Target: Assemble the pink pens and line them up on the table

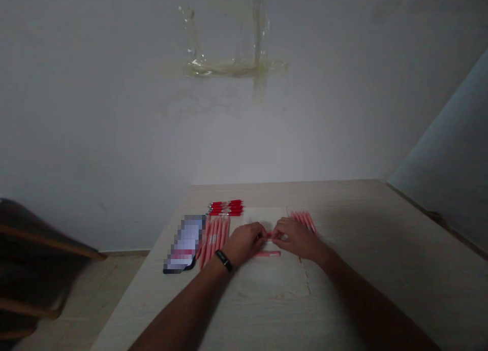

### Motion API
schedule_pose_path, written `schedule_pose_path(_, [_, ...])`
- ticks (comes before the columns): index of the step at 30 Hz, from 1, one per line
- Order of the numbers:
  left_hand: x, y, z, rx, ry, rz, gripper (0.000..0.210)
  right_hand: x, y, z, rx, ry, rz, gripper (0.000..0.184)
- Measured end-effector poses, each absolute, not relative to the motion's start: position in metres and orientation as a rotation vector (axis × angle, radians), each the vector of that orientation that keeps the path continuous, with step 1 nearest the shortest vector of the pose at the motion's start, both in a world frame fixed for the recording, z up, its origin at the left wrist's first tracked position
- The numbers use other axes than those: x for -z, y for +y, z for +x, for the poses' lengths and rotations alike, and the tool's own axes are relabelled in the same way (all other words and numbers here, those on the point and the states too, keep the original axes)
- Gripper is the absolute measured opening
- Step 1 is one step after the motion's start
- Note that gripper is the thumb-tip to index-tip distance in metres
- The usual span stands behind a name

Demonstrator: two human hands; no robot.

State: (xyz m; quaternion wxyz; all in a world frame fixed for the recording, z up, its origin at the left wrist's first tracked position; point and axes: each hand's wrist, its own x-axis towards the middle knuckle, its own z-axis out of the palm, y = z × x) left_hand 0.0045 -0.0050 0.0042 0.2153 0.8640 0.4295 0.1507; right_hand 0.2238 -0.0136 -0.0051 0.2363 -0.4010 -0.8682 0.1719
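Note:
My left hand (247, 243), with a black band on its wrist, pinches the left end of a small red pen (269, 235). From the other side, my right hand (295, 236) has its fingers closed on the pen's right end. The fingers cover most of the pen, so only a short stretch shows between them. Just below the hands, a pink pen-like stick (270, 253) with a pale band lies on a whitish sheet (274, 282).
Several pink pens (215, 236) lie side by side left of my left hand. Behind them are several red pens (225, 209) with metal tips. More pink pens (304, 220) lie beyond my right hand. A phone (185, 244) rests at the table's (160, 300) left side.

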Motion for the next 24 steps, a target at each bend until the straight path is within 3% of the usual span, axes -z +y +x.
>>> schedule_pose_path(24, [-0.0069,-0.0076,0.0046,-0.532,1.187,2.397,0.015,0.0098,-0.0150,0.2149,-0.609,-2.221,-1.152,0.008])
